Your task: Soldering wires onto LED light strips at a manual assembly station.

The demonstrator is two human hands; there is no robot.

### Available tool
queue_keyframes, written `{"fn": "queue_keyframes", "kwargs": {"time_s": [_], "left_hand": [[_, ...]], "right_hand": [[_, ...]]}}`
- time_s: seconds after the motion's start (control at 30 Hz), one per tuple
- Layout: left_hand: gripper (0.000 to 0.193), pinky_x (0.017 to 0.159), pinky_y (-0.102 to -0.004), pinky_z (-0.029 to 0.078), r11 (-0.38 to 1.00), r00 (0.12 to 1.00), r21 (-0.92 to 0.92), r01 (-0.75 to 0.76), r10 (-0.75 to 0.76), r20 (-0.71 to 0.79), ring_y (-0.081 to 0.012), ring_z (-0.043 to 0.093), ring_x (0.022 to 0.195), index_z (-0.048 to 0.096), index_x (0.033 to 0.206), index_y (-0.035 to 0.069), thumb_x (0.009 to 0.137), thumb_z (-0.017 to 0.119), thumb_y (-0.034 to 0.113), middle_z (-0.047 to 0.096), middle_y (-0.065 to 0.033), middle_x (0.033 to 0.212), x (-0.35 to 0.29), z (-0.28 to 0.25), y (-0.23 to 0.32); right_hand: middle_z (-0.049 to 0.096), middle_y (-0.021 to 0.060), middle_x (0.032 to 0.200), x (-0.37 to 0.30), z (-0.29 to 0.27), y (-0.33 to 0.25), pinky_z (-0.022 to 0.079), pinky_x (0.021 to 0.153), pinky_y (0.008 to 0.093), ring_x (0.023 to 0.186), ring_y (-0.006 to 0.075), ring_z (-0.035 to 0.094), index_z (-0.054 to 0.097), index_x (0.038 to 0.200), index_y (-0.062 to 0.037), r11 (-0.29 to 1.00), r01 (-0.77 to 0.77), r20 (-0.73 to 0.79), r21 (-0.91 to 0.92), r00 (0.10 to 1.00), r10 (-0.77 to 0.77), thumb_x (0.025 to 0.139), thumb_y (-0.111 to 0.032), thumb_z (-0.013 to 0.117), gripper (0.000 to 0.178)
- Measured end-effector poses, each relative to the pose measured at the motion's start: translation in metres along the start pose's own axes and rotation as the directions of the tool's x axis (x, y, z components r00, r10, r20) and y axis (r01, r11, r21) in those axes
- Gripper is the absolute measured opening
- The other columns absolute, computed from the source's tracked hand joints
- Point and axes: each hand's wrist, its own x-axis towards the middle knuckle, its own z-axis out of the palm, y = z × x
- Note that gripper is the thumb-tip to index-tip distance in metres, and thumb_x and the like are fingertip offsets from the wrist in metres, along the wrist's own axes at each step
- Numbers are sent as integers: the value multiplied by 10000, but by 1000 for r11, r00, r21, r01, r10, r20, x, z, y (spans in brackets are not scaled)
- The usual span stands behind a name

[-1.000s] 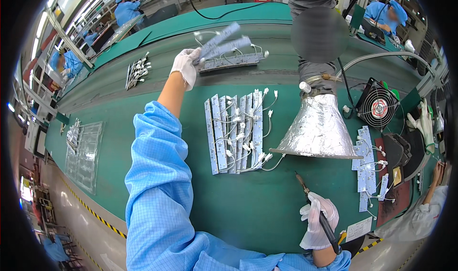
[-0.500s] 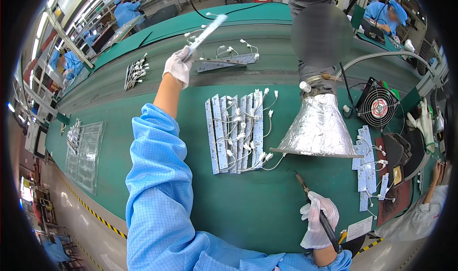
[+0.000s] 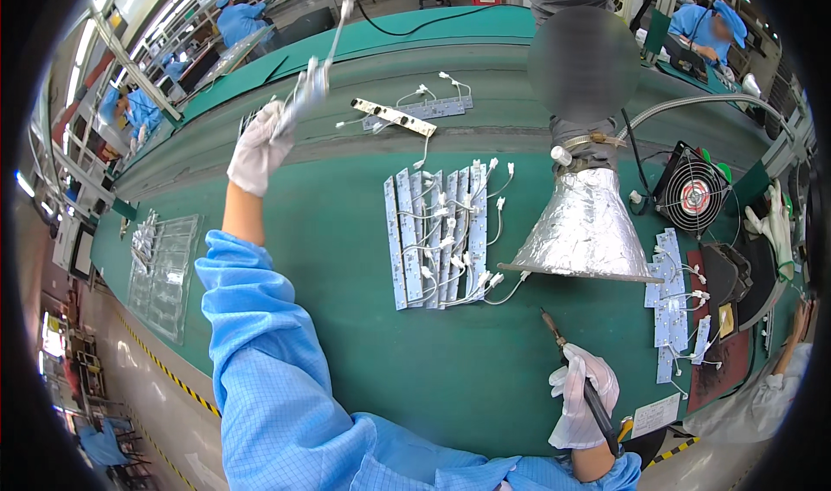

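Observation:
My left hand (image 3: 260, 149), in a white glove, is raised at the far left over the belt. It grips a narrow LED strip board (image 3: 303, 102) with white leads, smeared by motion. In my gloved right hand (image 3: 582, 396), low on the right, is a soldering iron (image 3: 597, 413), its tip pointing up and left above the green mat (image 3: 363, 353). Between the hands lies a row of several LED strip boards (image 3: 415, 249), their white wires and connectors bunched to the right. On the belt, a strip (image 3: 394, 116) with dark spots lies aslant beside a pale blue LED board (image 3: 441, 108).
A foil-covered fume hood (image 3: 582, 227) hangs right of the row. Further right are a small fan (image 3: 691, 188), more LED boards (image 3: 668, 301) and a white label (image 3: 655, 416). A clear plastic tray (image 3: 164, 279) lies at left. Co-workers in blue (image 3: 242, 24) sit beyond the belt (image 3: 493, 132).
My left hand has swung left with the LED strip board. On the belt, the nearer strip now lies at a new angle with a different face showing. My right hand stays almost still.

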Motion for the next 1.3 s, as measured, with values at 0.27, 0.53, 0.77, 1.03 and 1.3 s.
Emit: {"fn": "queue_keyframes", "kwargs": {"time_s": [0.27,0.53,0.77,1.03,1.3], "left_hand": [[227,625,-275,494,587,806,707,396,-591,39,-172,616,691,626,863,-11,713,717,133,646,-99,773,-31,62,3],[345,941,-356,457,-391,919,858,-331,-341,199,-276,579,1098,667,1114,75,775,686,140,643,-115,1155,-16,92,-52],[372,641,-328,555,-174,657,742,647,-368,-658,-245,665,673,627,1109,-11,836,657,239,673,-150,794,-67,143,-45],[311,586,-303,530,43,774,814,579,-345,-531,-174,630,602,622,1087,-30,860,596,181,657,-115,739,-87,156,-76],[256,761,-415,513,-683,994,723,103,43,-101,-318,609,932,598,1092,67,843,538,72,606,-154,1019,25,101,-77]], "right_hand": [[604,32,551,-7,4,1,450,596,322,503,178,540,660,982,-2,979,-173,7,107,985,173,882,-84,504,203],[623,65,625,-6,6,-10,445,517,255,494,111,532,651,1022,4,937,-269,10,221,962,274,916,-116,485,230],[619,68,618,-12,-2,3,456,609,318,545,166,550,643,1014,-11,982,-134,-34,129,990,140,907,-103,497,203],[630,62,660,-14,-2,4,450,634,354,595,199,559,605,1047,-29,984,-106,-3,140,994,108,898,-82,507,186],[634,65,673,-16,-2,11,459,632,356,586,230,554,617,1015,-31,975,-164,-53,152,983,174,871,-86,528,178]]}}
